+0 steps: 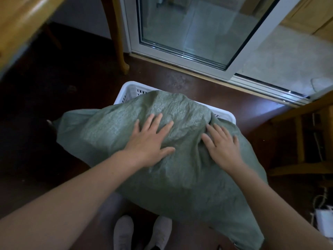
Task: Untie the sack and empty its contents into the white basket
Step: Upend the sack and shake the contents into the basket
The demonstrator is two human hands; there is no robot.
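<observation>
A large grey-green woven sack (115,130) lies across the white slotted basket (131,89) and covers most of it; only the basket's far-left corner and right rim show. My left hand (153,139) rests flat on top of the sack with its fingers spread. My right hand (223,147) presses on the sack's right side, fingers straight, beside a deep fold in the fabric. The sack's mouth and any tie are hidden, and so is the inside of the basket.
A wooden table with a curved leg (119,42) stands at the far left. A glass sliding door (189,33) lies ahead, wooden furniture (306,141) to the right. My feet in light shoes (142,233) stand on the dark floor below the sack.
</observation>
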